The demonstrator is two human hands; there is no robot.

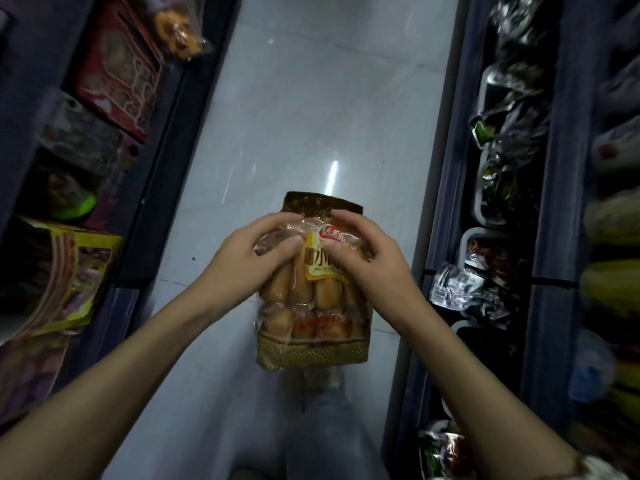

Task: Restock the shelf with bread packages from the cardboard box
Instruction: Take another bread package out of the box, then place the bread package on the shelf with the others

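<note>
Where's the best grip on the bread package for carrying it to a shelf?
Take the bread package by its upper half, one hand from each side, as the left hand and right hand do now. It hangs upright and the rolls bulk out the middle, so the side edges there likely give firmer purchase than the flat sealed ends.

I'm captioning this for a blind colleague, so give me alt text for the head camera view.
Both hands, left hand and right hand, grip a clear bread package of small rolls over a pale aisle floor, between stocked shelves on either side.
</note>
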